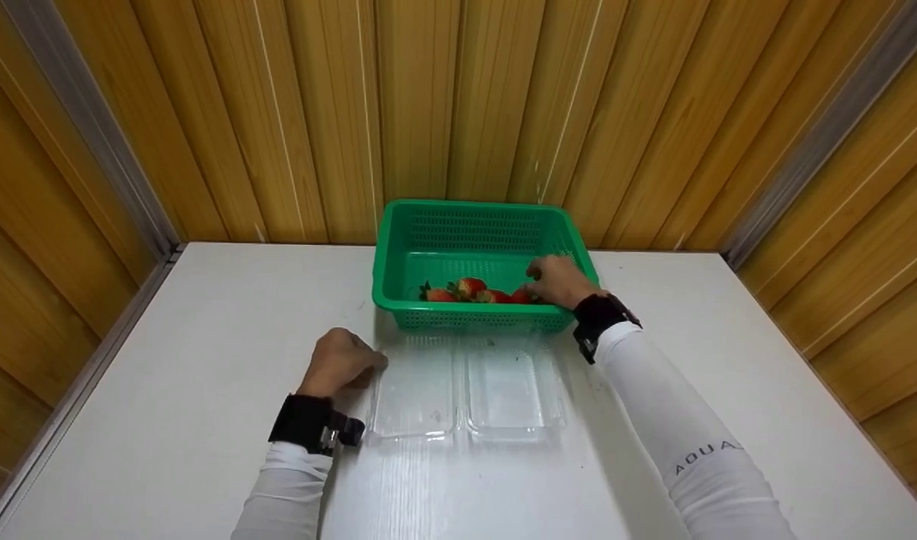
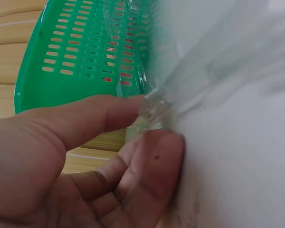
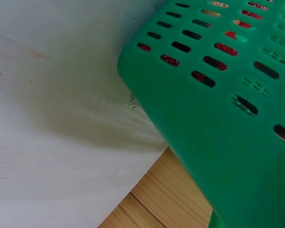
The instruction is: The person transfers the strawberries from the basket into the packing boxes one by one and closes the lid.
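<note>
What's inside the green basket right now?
Strawberries lie along the near wall of the green basket, where the right hand reaches in. That hand and the near wall hide some, so no exact count.

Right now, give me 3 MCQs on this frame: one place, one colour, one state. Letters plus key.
1. Where do the strawberries lie?
A. in the basket, along its near wall
B. in the clear clamshell
C. loose on the table

2. What colour is the basket?
A. blue
B. green
C. white

3. How does the clear clamshell stand?
A. shut and latched
C. stacked inside the basket
B. open, both halves flat on the table

Key: 1 A, the fruit sits against the basket's near wall under the right hand. 2 B, green in all views. 3 B, both halves lie side by side while the left hand pinches its left edge.
</note>
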The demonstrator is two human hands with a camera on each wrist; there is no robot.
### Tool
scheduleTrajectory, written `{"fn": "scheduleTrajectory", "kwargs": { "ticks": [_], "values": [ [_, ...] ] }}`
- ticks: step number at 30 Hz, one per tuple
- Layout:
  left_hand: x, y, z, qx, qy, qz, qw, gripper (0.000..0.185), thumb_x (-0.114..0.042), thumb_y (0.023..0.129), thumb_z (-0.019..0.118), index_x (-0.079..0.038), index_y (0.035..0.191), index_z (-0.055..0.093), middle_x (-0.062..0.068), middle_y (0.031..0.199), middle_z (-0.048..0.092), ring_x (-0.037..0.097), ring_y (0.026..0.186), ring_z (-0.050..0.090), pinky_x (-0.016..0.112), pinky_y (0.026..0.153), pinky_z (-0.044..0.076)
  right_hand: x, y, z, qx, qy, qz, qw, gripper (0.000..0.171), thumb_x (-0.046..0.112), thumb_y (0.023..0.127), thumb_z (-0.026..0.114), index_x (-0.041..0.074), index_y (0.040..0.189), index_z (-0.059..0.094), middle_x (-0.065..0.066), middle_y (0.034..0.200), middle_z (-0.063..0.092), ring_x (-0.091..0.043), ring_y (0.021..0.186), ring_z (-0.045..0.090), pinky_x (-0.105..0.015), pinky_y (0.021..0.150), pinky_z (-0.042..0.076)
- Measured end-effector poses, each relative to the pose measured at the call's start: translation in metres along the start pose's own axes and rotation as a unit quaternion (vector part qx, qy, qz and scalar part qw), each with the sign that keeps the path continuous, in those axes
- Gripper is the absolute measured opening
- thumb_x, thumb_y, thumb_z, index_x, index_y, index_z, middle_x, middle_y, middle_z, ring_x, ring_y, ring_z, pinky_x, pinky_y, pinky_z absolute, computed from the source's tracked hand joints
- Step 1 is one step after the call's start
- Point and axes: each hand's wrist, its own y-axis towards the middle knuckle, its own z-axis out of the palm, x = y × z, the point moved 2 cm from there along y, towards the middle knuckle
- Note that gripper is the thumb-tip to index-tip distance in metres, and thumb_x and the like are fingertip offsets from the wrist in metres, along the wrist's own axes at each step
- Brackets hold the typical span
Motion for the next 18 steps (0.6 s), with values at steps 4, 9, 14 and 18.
{"fn": "scheduleTrajectory", "kwargs": {
  "ticks": [4, 9, 14, 18],
  "values": [
    [0.0060, 0.0027, -0.0023, 0.014, -0.049, -0.012, 0.9986, 0.013, -0.005, 0.082, 0.083, 0.005, 0.082, 0.074, 0.012, 0.072, 0.071, 0.018, 0.057, 0.068, 0.027, 0.053, 0.060, 0.0010, 0.0007, -0.0003, 0.016, 0.005, 0.003, 1.000, 0.043, 0.015, 0.103, 0.070, -0.013, 0.134, 0.064, -0.030, 0.134, 0.065, -0.043, 0.126, 0.060, -0.056, 0.109, 0.051],
    [0.0091, 0.0046, -0.0045, 0.029, -0.072, -0.025, 0.9967, 0.014, -0.005, 0.083, 0.083, 0.006, 0.084, 0.075, 0.011, 0.072, 0.070, 0.017, 0.057, 0.069, 0.027, 0.054, 0.061, 0.0017, 0.0002, 0.0015, 0.030, 0.012, 0.009, 0.999, 0.048, 0.020, 0.103, 0.073, -0.013, 0.137, 0.063, -0.029, 0.138, 0.063, -0.043, 0.131, 0.057, -0.055, 0.110, 0.050],
    [0.0101, 0.0034, -0.0051, 0.030, -0.075, -0.025, 0.9964, 0.011, -0.004, 0.082, 0.081, 0.005, 0.082, 0.074, 0.010, 0.070, 0.069, 0.017, 0.057, 0.068, 0.026, 0.053, 0.060, 0.0020, 0.0023, 0.0034, 0.041, 0.021, 0.014, 0.999, 0.047, 0.019, 0.103, 0.072, -0.011, 0.138, 0.063, -0.027, 0.138, 0.064, -0.041, 0.130, 0.058, -0.055, 0.109, 0.052],
    [0.0105, 0.0026, -0.0048, 0.024, -0.083, -0.016, 0.9961, 0.009, -0.003, 0.080, 0.078, 0.005, 0.079, 0.074, 0.009, 0.067, 0.068, 0.018, 0.057, 0.068, 0.027, 0.053, 0.060, 0.0029, 0.0047, 0.0045, 0.044, 0.024, 0.018, 0.999, 0.043, 0.015, 0.102, 0.073, -0.010, 0.136, 0.065, -0.026, 0.136, 0.066, -0.040, 0.127, 0.060, -0.054, 0.107, 0.053]
  ]
}}
